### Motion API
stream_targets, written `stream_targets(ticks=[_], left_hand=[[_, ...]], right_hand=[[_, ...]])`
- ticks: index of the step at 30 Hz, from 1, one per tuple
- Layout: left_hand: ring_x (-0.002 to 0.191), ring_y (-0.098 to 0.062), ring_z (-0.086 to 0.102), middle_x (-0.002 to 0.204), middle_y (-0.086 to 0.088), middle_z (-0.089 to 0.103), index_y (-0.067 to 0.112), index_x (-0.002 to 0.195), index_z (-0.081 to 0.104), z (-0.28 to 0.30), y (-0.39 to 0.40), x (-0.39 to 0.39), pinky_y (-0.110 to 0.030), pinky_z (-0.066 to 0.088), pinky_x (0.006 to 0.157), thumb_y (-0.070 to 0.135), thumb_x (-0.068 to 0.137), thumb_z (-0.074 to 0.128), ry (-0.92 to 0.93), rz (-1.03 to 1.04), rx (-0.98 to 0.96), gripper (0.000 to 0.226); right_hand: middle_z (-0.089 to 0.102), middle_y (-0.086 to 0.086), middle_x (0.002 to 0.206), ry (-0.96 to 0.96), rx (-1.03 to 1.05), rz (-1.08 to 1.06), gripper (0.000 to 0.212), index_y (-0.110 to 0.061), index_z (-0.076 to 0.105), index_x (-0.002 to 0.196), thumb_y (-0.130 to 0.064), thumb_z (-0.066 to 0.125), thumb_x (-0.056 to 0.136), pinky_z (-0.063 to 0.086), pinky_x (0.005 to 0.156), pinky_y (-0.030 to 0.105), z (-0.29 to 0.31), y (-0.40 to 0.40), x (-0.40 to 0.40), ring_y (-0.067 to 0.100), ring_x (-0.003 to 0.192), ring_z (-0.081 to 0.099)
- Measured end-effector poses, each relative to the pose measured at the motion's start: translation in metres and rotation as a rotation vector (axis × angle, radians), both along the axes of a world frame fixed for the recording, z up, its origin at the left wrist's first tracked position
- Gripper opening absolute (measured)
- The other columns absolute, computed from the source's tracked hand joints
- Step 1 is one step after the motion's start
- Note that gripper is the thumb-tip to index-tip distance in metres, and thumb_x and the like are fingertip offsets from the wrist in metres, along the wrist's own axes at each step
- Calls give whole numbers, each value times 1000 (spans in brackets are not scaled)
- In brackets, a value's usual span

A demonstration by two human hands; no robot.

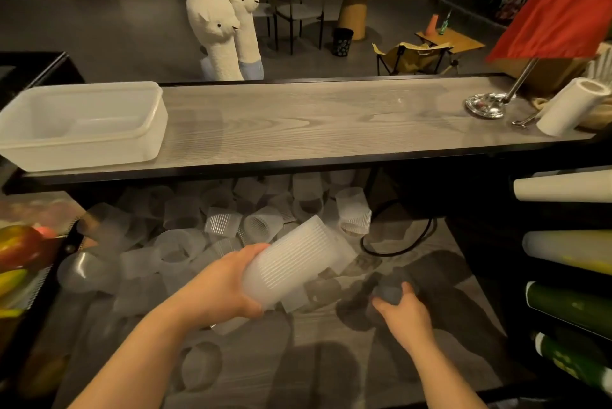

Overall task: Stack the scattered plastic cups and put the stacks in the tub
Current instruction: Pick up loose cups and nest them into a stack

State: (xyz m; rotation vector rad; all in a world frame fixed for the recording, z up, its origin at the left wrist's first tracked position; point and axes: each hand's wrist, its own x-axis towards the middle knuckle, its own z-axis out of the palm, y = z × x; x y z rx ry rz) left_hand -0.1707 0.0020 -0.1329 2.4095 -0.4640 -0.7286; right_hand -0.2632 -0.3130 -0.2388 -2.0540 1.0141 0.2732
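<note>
Cups [299, 264] stacked in left hand [221, 289]; right hand [402, 312] grips one

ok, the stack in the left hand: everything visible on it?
The stack of cups is translucent whitish plastic with fine ribbing, several cups nested into one tube. It is tilted, one end pointing up and right, held above the loose cups on the lower surface. The left hand grips its lower end; nothing else clearly touches it.
</note>
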Motion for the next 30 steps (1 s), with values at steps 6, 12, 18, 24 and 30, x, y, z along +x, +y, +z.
stream_targets(ticks=[6, 12, 18, 24, 30], left_hand=[[106, -5, 54, 123, 22, 49, 58, 139, 27, 0, -10, 4, -32, 53, 89, 42, 52, 78, -7, -55, 51, 102], [107, -3, 53, 124, 25, 45, 61, 137, 26, 8, -10, 9, -30, 53, 90, 41, 54, 80, -55, -100, 55, 101], [106, 1, 52, 121, 29, 44, 65, 132, 27, 19, -10, 9, -25, 50, 90, 33, 57, 79, -63, -121, 16, 96], [101, 2, 53, 117, 29, 44, 72, 127, 26, 21, -15, 11, -23, 51, 85, 33, 56, 76, -110, -117, 22, 95], [110, 1, 50, 126, 26, 44, 74, 125, 21, 10, -11, 9, -28, 50, 93, 40, 54, 76, -67, -66, 20, 96]], right_hand=[[55, 2, 124, -502, 481, -125, 67, -26, 44, 131, -23, 83, 76, 54, 90, 42, 86, 12, 31, 24, 110, 60], [68, -6, 119, -511, 512, 337, 61, -36, 62, 120, -38, 89, 65, 58, 87, 38, 142, -8, 39, 15, 107, 67], [59, -21, 124, -321, 408, 625, 55, -53, 53, 129, -43, 74, 80, 51, 87, 21, 162, -8, 64, -1, 109, 58], [43, -23, 137, -62, 371, 832, 51, -48, 38, 143, -59, 48, 94, 35, 105, 27, 159, 14, 88, 4, 131, 41], [60, -9, 129, -336, 669, 286, 65, -41, 53, 134, -77, 39, 82, 41, 105, 38, 113, 33, 88, 16, 126, 54]])
